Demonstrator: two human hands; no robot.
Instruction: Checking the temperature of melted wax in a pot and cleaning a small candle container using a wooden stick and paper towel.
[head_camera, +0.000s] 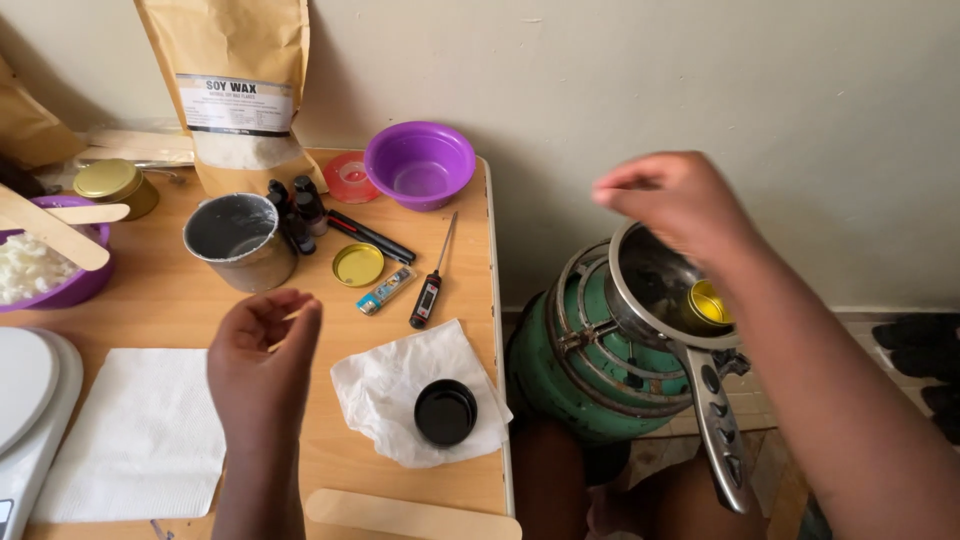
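My left hand (262, 355) hovers over the wooden table (180, 300), fingers loosely curled and apart, holding nothing; it is nearest a grey metal cup (238, 240) and a white napkin (140, 430). My right hand (672, 200) is raised above a steel pan (650, 290) on a green gas burner (575, 360), fingertips pinched together; whether anything sits between them I cannot tell. A small yellow tin (708, 302) sits inside the pan. The pan's handle (720, 420) points toward me.
On the table: a brown wax bag (235, 90), purple bowl (420, 162), probe thermometer (430, 290), yellow lid (357, 264), dark small bottles (298, 210), black lid (445, 412) on crumpled tissue, purple bowl of white flakes (40, 265), wooden sticks (410, 515), a white scale (25, 400).
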